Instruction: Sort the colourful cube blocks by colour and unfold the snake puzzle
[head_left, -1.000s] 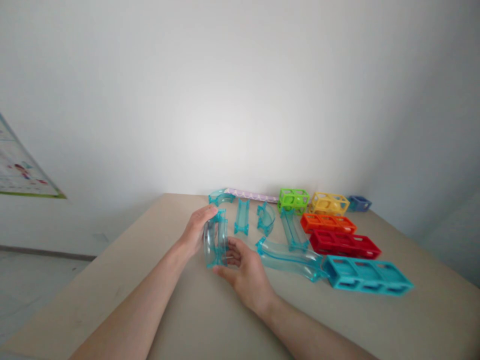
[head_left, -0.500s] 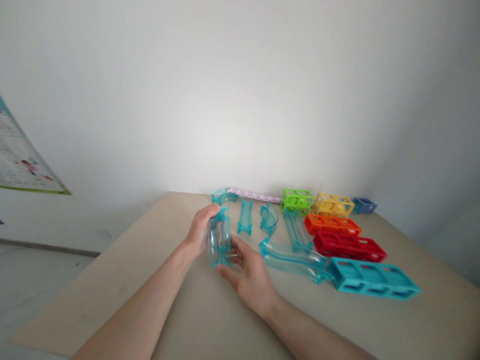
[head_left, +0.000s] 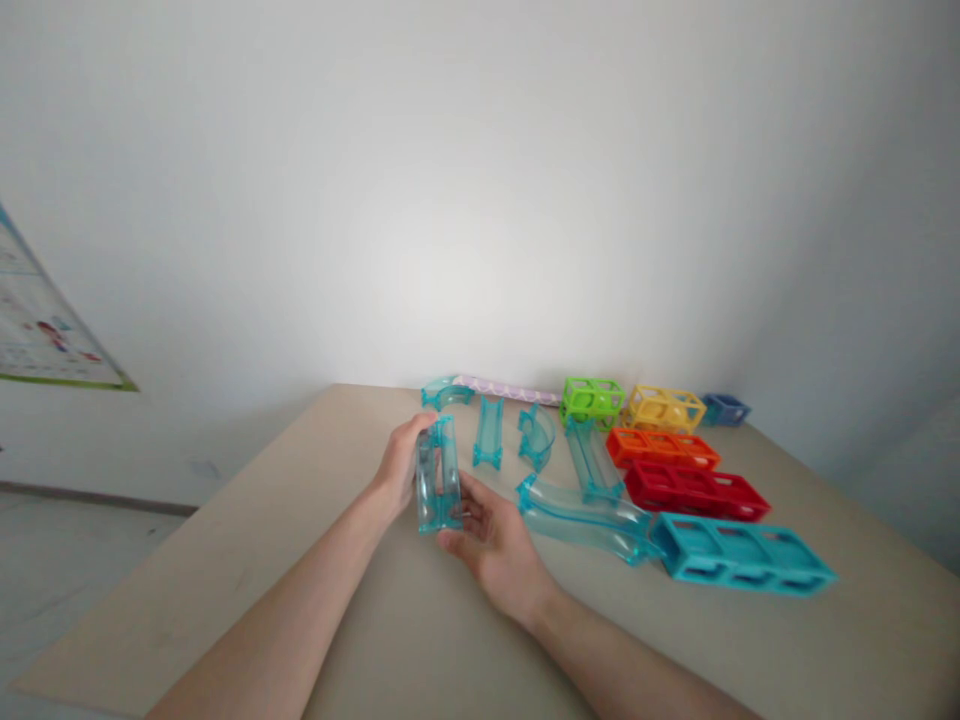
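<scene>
Both hands hold a clear teal plastic track piece [head_left: 438, 476] upright above the table. My left hand [head_left: 398, 468] grips its upper left side, the thumb near the top end and the other fingers hidden behind it. At the lower right corner my right hand [head_left: 498, 552] has thumb and curled fingers closed on the piece. Just beyond lie a short straight track [head_left: 489, 433], a curved track [head_left: 537, 437] and another curved track [head_left: 448, 391]. To the right of my right hand rests a long wavy track [head_left: 585, 519], with a straight track [head_left: 593, 461] behind it.
On the right of the table [head_left: 300, 560] stand open frame blocks: teal [head_left: 747, 556], red [head_left: 696, 490], orange [head_left: 663, 448], yellow [head_left: 663, 409], green [head_left: 592, 401] and blue [head_left: 724, 409]. A pale purple strip [head_left: 508, 390] runs along the wall. A poster [head_left: 52, 320] hangs at left.
The held track piece has turned in my hands, so its rounded left side now looks straighter and its face shows more squarely. Both hands keep hold, nearly in place.
</scene>
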